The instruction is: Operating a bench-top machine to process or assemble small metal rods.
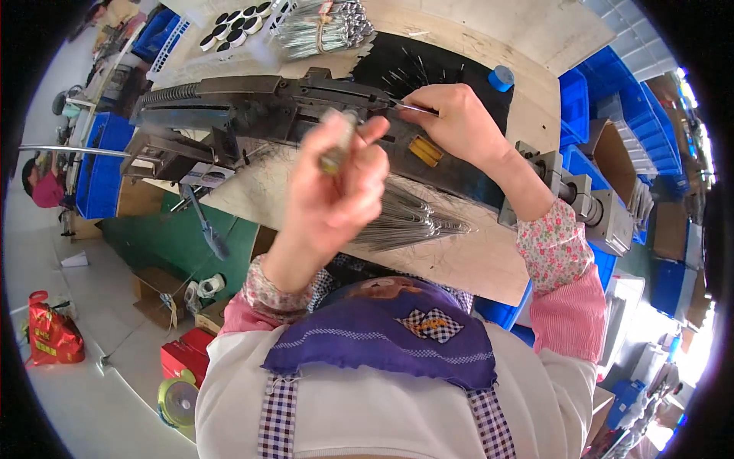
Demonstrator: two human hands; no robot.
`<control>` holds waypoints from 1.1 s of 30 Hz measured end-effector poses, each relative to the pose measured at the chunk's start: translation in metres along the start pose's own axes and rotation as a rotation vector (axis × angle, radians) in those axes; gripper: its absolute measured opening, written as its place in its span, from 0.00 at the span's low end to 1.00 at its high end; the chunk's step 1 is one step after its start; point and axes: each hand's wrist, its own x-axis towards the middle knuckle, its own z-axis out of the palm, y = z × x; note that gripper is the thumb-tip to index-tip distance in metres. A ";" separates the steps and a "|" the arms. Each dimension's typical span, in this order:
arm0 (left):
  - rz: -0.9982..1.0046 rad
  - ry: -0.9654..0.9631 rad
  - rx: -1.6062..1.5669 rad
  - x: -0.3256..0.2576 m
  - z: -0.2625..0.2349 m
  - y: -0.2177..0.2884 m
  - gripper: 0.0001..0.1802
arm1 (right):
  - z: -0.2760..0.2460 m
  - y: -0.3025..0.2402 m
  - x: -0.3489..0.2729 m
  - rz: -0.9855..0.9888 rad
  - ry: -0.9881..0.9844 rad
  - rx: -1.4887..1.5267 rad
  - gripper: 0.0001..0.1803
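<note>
Ok so person's at a wooden bench (474,252) w/ a long dark metal jig (252,107) running across it. Left hand (340,180) is raised up close to the cam, a bit blurry, fingers curled round a small stubby tool (336,145) w/ a brownish handle, gripped upright, prob so the tip is ready over the jig. Right hand (451,118) is further out, pinching a thin metal rod (413,108) btw thumb and fingertips, rod lying about level w/ its free end touching the jig's top edge, looks like it's being lined up w/ a slot there, can't tell if it's actually in. A fan of the same thin rods (405,218) lies on the bench just below the hands, near enough to grab from. Black mat (428,65) behind the jig w/ loose rods on it, blue tape roll (501,77) beside it, bundled silver parts (321,30) further back. Blue bins (612,99) stacked off to the right.
</note>
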 end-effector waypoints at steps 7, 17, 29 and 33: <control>0.350 0.460 1.593 -0.005 -0.071 -0.021 0.17 | 0.002 -0.017 0.000 -0.089 0.053 -0.135 0.08; 0.555 1.005 0.821 -0.085 -0.118 0.085 0.22 | 0.055 0.033 -0.061 0.277 0.046 -0.426 0.09; 0.235 0.154 0.807 0.020 -0.011 -0.042 0.15 | -0.066 -0.079 -0.108 0.571 -0.076 -0.031 0.08; -0.038 0.217 0.655 0.079 -0.032 -0.051 0.16 | -0.083 -0.079 -0.110 0.570 0.064 -0.093 0.07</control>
